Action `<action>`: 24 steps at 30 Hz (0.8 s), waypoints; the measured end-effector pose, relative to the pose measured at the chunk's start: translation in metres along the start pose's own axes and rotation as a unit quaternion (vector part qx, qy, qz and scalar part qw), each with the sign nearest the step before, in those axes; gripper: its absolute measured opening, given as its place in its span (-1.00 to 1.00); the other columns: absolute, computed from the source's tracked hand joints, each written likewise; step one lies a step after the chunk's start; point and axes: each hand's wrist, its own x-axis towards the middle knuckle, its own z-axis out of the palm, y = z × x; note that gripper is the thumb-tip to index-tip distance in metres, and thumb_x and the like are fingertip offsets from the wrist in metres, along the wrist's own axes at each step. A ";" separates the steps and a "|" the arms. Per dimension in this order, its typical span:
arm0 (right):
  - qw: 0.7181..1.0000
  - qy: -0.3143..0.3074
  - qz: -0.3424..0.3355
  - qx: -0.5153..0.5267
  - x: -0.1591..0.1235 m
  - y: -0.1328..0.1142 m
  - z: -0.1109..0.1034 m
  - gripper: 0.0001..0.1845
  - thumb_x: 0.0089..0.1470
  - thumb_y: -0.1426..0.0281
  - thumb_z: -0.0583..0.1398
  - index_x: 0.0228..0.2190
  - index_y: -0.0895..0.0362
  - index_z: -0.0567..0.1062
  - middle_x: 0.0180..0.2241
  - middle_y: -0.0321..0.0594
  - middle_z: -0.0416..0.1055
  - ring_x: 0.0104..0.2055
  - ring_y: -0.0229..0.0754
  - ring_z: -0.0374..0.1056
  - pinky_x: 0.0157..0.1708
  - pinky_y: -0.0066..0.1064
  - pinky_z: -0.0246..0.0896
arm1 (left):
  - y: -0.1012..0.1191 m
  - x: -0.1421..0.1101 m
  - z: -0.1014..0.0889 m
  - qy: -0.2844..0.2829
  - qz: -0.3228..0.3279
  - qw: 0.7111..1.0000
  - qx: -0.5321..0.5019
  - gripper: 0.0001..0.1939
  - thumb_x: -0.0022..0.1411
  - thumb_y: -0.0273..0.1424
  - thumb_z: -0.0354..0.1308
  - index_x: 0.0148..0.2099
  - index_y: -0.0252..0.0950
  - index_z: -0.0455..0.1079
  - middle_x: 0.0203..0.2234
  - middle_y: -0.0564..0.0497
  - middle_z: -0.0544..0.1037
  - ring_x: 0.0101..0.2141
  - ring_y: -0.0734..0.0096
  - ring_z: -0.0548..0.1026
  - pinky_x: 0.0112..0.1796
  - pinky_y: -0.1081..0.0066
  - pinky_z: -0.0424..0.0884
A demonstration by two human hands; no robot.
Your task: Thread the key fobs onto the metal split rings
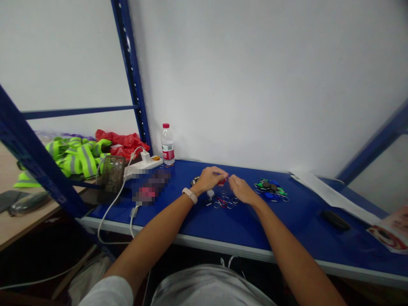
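My left hand (210, 178) is closed on a small red piece (222, 182), too small to name for certain. Its wrist wears a pale band (190, 195). Close beside it, the fingers of my right hand (240, 188) are pinched together near the red piece; what they hold is hidden. On the blue tabletop below both hands lie several loose metal split rings (225, 199) with small red and black parts among them. A round whitish piece (210, 194) sits under my left hand. To the right is a pile of green, blue and black key tags (270, 189) with rings.
A water bottle (168, 146) stands against the wall by a white power strip (140, 168). A blurred phone-like item (149, 189) lies left with a cable. At right are a black case (334, 220) and white paper (331, 195). Blue shelf posts (132, 63) flank the table.
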 end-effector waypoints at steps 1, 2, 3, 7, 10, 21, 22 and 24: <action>1.000 0.000 0.000 0.003 0.000 0.000 -0.001 -0.65 0.27 0.25 -0.17 -0.46 0.09 0.22 -0.48 -0.24 0.32 -0.42 -0.21 0.24 -0.38 -0.41 0.01 | 0.000 0.000 0.000 0.006 -0.005 1.000 -0.006 -0.67 0.10 -0.23 0.26 -0.22 -0.43 0.53 -0.26 -0.17 0.57 -0.35 0.37 0.55 -0.42 0.48 0.54; 1.000 -0.001 0.000 0.007 0.000 0.000 -0.001 -0.66 0.27 0.25 -0.16 -0.46 0.09 0.22 -0.49 -0.25 0.32 -0.42 -0.22 0.24 -0.38 -0.42 0.01 | 0.000 0.000 -0.001 0.013 -0.011 1.000 -0.010 -0.67 0.11 -0.24 0.26 -0.21 -0.43 0.52 -0.30 -0.16 0.58 -0.37 0.39 0.55 -0.43 0.47 0.54; 1.000 -0.002 0.001 0.010 -0.001 0.000 -0.002 -0.66 0.26 0.24 -0.15 -0.46 0.09 0.22 -0.50 -0.26 0.31 -0.43 -0.22 0.24 -0.39 -0.42 0.01 | 0.000 0.000 -0.002 0.019 -0.018 1.000 -0.010 -0.67 0.11 -0.25 0.26 -0.21 -0.44 0.51 -0.34 -0.14 0.58 -0.39 0.41 0.54 -0.44 0.47 0.54; 1.000 -0.012 0.015 0.013 -0.001 0.000 -0.002 -0.71 0.25 0.22 -0.10 -0.44 0.09 0.22 -0.51 -0.28 0.31 -0.44 -0.22 0.25 -0.42 -0.43 -0.02 | 0.002 0.000 -0.004 0.022 -0.036 0.998 0.043 -0.72 0.16 -0.27 0.22 -0.20 -0.42 0.50 -0.46 -0.06 0.57 -0.46 0.45 0.53 -0.46 0.49 0.51; 1.000 -0.014 0.016 -0.009 0.000 0.001 -0.002 -0.72 0.25 0.23 -0.08 -0.43 0.10 0.23 -0.48 -0.26 0.33 -0.41 -0.20 0.27 -0.41 -0.43 -0.03 | 0.002 -0.001 -0.004 0.018 -0.042 0.992 0.115 -0.73 0.18 -0.26 0.19 -0.20 -0.38 0.51 -0.50 -0.03 0.57 -0.53 0.47 0.51 -0.51 0.52 0.46; 0.997 -0.046 0.014 -0.067 0.001 0.009 0.001 -0.71 0.25 0.24 -0.06 -0.41 0.12 0.30 -0.45 -0.18 0.41 -0.43 -0.22 0.29 -0.45 -0.45 -0.09 | -0.007 0.000 -0.004 0.002 -0.011 0.976 0.217 -0.80 0.18 -0.32 0.16 -0.24 -0.33 0.51 -0.42 0.00 0.58 -0.48 0.51 0.49 -0.41 0.55 0.41; 0.996 -0.050 0.017 -0.074 0.001 0.009 0.001 -0.71 0.25 0.25 -0.05 -0.41 0.13 0.31 -0.45 -0.17 0.42 -0.42 -0.22 0.30 -0.45 -0.45 -0.09 | -0.008 0.000 -0.004 0.000 -0.005 0.974 0.227 -0.81 0.17 -0.34 0.16 -0.24 -0.33 0.52 -0.40 -0.01 0.58 -0.46 0.51 0.49 -0.38 0.55 0.42; 0.994 -0.061 0.022 -0.089 0.001 0.009 0.001 -0.70 0.25 0.25 -0.05 -0.40 0.13 0.33 -0.43 -0.15 0.44 -0.41 -0.21 0.32 -0.45 -0.45 -0.09 | -0.009 0.001 -0.005 0.000 0.012 0.968 0.252 -0.83 0.16 -0.37 0.16 -0.24 -0.32 0.53 -0.34 -0.02 0.59 -0.39 0.49 0.50 -0.29 0.52 0.42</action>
